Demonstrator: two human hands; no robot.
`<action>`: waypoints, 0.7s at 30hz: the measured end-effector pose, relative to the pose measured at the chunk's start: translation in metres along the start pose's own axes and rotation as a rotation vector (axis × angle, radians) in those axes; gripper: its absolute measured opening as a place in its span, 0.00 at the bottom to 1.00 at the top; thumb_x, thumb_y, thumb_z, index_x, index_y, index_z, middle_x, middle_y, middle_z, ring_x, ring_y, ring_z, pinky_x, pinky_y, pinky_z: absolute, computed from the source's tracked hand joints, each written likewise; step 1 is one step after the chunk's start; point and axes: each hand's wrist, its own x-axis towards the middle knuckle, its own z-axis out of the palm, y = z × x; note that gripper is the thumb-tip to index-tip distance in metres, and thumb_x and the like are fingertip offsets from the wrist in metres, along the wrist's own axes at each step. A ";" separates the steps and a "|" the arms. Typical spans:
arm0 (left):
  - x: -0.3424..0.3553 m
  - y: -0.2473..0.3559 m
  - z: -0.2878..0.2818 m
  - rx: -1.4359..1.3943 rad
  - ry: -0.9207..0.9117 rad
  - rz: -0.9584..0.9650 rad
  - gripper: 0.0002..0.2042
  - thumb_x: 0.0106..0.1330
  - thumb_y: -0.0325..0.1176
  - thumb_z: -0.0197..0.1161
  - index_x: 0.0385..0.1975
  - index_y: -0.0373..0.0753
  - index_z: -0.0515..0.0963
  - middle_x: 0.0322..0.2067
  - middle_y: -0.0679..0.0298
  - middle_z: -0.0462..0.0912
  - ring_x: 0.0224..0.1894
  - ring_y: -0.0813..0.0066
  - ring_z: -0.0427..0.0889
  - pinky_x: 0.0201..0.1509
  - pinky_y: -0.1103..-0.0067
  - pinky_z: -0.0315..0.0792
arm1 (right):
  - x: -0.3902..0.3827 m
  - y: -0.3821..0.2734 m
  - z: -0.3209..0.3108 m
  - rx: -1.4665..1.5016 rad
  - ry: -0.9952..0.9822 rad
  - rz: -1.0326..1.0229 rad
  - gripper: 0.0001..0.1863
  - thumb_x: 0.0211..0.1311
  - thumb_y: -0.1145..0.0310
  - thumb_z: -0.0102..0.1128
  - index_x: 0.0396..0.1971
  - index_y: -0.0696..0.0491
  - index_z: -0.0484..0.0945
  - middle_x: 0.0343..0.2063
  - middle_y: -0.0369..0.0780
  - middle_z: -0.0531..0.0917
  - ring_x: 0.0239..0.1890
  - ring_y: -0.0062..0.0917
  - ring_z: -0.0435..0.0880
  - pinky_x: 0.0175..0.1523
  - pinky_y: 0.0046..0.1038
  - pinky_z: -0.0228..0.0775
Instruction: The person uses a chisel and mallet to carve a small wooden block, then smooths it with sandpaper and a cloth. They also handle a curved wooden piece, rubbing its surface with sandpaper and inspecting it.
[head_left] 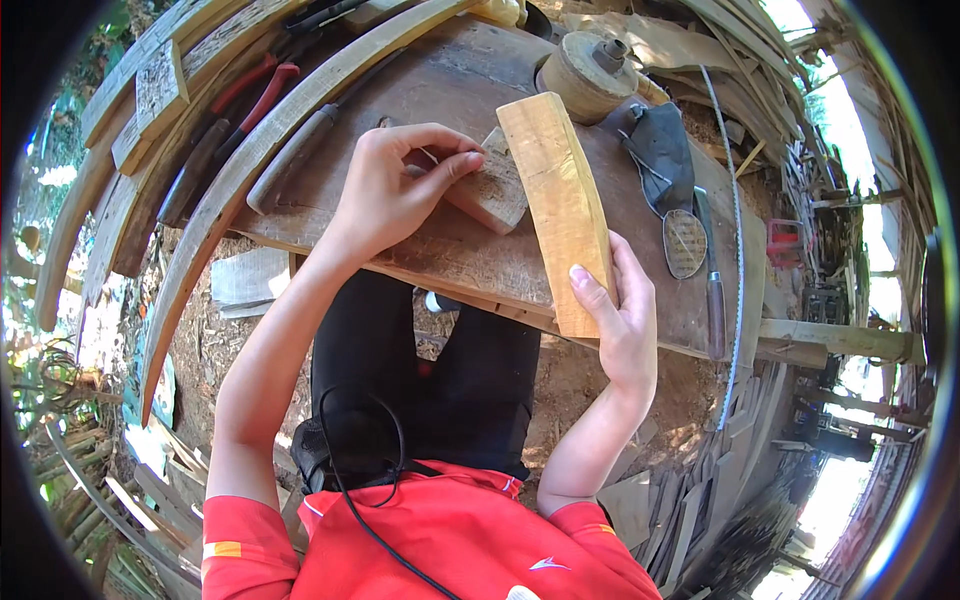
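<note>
My right hand (pixel 622 315) grips the lower end of a long, yellowish wooden block (pixel 553 190), thumb on its face and fingers round its side. The block is held raised and tilted over the workbench. To its left, my left hand (pixel 405 180) is closed in a pinch, thumb against forefinger; whatever it holds is too small to make out. Just beside those fingertips a smaller brown wood block (pixel 497 200) lies on the bench, partly hidden by the hand and the yellowish block.
On the worn wooden workbench (pixel 450 75) lie a round wooden mallet head (pixel 588 75), a dark pouch (pixel 660 150), a wooden-handled tool (pixel 715 300) and red-handled pliers (pixel 268 95). A long curved wood strip (pixel 225 190) crosses the left side. A blue-white saw blade (pixel 737 260) runs along the right.
</note>
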 end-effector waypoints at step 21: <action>-0.003 0.000 -0.002 0.137 0.015 0.394 0.05 0.59 0.19 0.76 0.35 0.32 0.90 0.35 0.58 0.92 0.36 0.72 0.88 0.43 0.78 0.80 | -0.001 0.001 -0.001 0.063 0.002 0.051 0.29 0.72 0.62 0.70 0.65 0.65 0.74 0.54 0.43 0.85 0.56 0.22 0.81 0.64 0.28 0.71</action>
